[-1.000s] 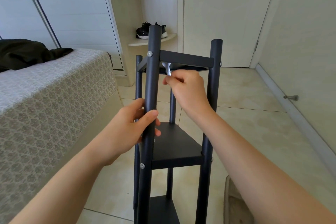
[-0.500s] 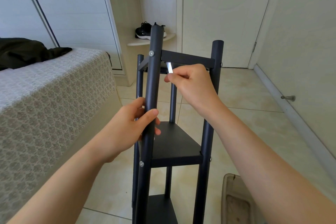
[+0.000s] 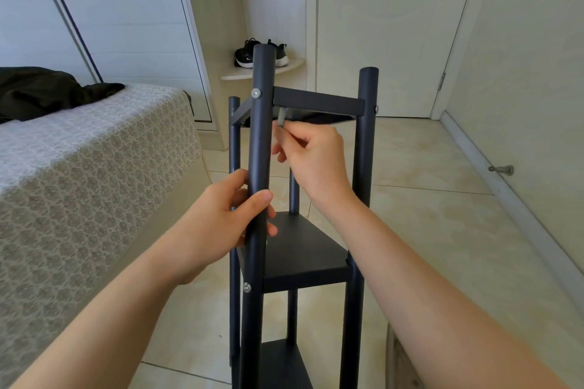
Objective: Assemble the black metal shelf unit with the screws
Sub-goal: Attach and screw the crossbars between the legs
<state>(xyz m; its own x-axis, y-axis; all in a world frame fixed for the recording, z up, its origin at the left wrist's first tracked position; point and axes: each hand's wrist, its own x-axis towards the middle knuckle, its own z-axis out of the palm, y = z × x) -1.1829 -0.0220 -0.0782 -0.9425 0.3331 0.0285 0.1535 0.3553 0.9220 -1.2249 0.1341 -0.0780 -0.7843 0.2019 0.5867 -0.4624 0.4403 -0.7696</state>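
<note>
The black metal shelf unit [image 3: 303, 249] stands upright on the tiled floor in the middle of the view, with round posts and dark shelves. Silver screw heads [image 3: 255, 93] show on the near post. My left hand [image 3: 221, 224] grips that near post between the top and middle shelves. Just under the top shelf, my right hand [image 3: 313, 155] pinches a small silver tool [image 3: 281, 118]; its tip points up at the shelf's underside beside the near post. What the tip meets is hidden.
A bed [image 3: 82, 167] with a patterned cover runs along the left, dark clothing [image 3: 47, 91] on it. Black shoes [image 3: 262, 54] sit on a corner ledge behind the unit. A closed door [image 3: 388, 28] and a wall with a doorstop [image 3: 502, 170] lie to the right.
My right hand has moved left and slightly down, carrying the silver tool closer to the near post under the top shelf. My left hand keeps its grip on the post.
</note>
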